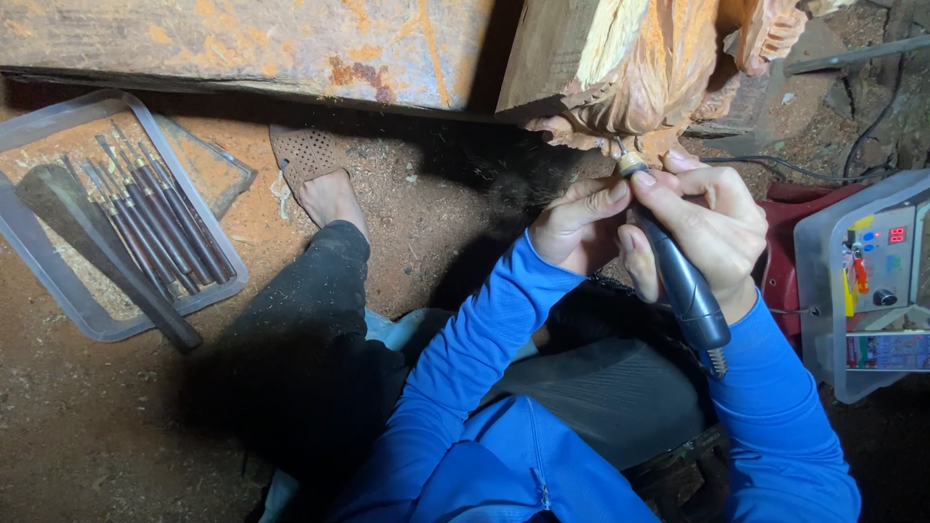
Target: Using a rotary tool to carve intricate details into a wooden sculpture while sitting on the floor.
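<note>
The right hand (707, 218) has its grip clenched around a dark rotary handpiece (678, 281), held like a pen, with the tip pressed up against the underside of a carved wooden block (630, 77) just above the fingers. The left hand (576, 228) sits close beside the right, its grip half-curled — fingers braced against the tool's nose and the thumb side of the right hand, steadying rather than holding anything of its own. The carving overhangs both hands, its scrolled relief right at the tool tip. Well off to the left of the hands, a clear plastic tray (58, 291) on the sawdust-covered floor holds a row of chisels (155, 213); to the right sits a control box (877, 271) in a plastic bin. Judging by the pose, the risk lies in how near the left fingertips are to the spinning tip — a skip on the grain could send the bit into them or gouge the relief. The cord trailing from the handpiece's rear could also snag on the sleeve and jerk the tip off line.
</note>
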